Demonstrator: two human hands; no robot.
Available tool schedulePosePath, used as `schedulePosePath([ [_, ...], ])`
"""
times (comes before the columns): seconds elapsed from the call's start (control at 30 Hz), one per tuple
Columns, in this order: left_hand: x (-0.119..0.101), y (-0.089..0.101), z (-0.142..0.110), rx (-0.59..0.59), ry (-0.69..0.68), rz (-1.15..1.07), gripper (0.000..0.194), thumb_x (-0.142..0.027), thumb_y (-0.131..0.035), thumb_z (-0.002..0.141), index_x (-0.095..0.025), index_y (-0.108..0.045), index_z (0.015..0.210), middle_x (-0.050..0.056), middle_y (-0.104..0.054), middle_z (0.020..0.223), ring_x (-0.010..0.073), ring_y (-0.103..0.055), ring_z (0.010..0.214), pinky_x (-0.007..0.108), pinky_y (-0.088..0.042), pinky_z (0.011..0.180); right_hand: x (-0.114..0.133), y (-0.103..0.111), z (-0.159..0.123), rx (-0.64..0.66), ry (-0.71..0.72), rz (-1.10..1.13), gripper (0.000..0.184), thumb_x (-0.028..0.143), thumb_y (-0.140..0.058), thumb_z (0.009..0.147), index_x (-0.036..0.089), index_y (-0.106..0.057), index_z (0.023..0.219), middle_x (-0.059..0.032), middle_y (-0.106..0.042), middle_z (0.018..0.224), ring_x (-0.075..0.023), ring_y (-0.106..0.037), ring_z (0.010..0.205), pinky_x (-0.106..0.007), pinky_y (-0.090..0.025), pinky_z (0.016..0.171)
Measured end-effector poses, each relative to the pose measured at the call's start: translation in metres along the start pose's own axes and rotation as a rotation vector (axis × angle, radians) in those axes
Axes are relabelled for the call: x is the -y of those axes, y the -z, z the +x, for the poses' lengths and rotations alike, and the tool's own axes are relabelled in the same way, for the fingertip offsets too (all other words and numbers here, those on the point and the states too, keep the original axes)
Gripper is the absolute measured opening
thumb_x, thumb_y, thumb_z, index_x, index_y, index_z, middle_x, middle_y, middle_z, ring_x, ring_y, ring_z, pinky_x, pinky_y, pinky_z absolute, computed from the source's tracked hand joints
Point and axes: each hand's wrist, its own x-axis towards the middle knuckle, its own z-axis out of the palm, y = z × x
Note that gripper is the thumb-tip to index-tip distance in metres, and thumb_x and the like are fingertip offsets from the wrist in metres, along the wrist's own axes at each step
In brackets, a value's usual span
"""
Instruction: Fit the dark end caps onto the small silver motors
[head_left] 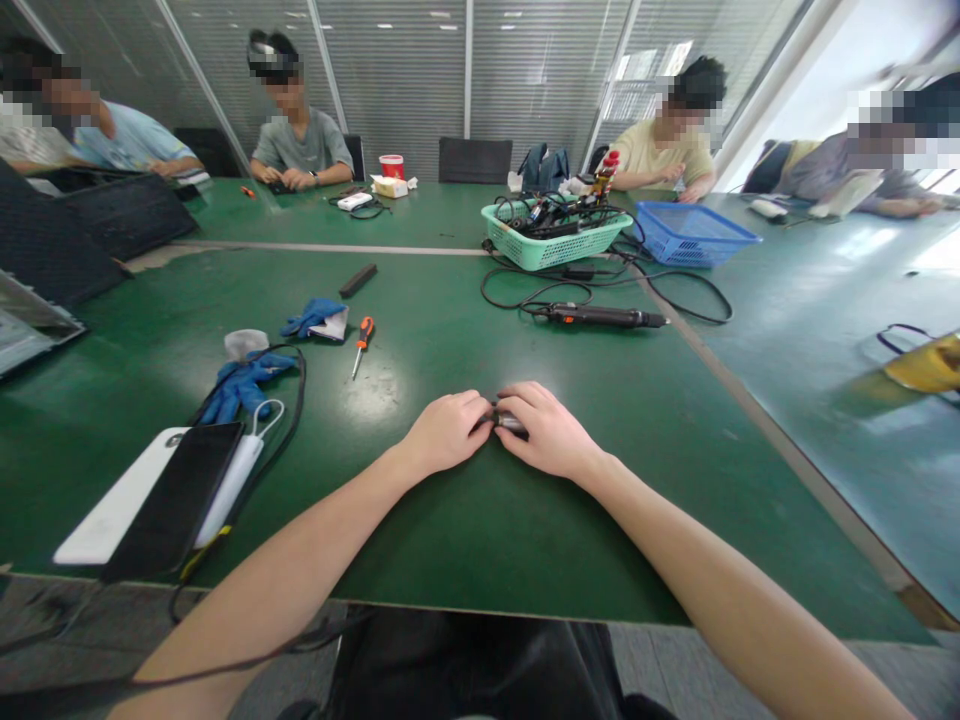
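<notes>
Bare forearms (292, 560) are extending over the green tabletop (465, 530), and the left grip (448, 432) and right grip (544, 430) are cupping narrowly from both sides around a small metal part (510, 422), which is sitting between them, mostly hidden by the fingers. Forward and left of the grips, an orange-handled screwdriver (363, 345) is lying on its own, while a blue rubber glove (244, 385) and a white power bank (127, 510) are lying farther left. Ahead and right of the grips, a black electric screwdriver (600, 317) is lying just in front of a green plastic basket (555, 235) heaped with cables.
</notes>
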Motion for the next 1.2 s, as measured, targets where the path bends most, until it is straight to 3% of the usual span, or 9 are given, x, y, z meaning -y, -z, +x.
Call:
schedulePosePath([
  [1.2,0.0009,-0.0001,-0.0003,-0.002,0.0,-0.004,0.012,-0.024,-0.052,0.097,-0.019,-0.063,0.098,0.005,-0.062,0.094,0.019,-0.062,0.088,0.031,-0.052,0.08,-0.0021,0.0014,-0.0012,-0.004,0.008,0.017,0.022,0.023,-0.063,0.092,0.022,-0.064,0.114,-0.0128,-0.064,0.122,-0.0301,-0.06,0.115,-0.051,-0.052,0.102],
])
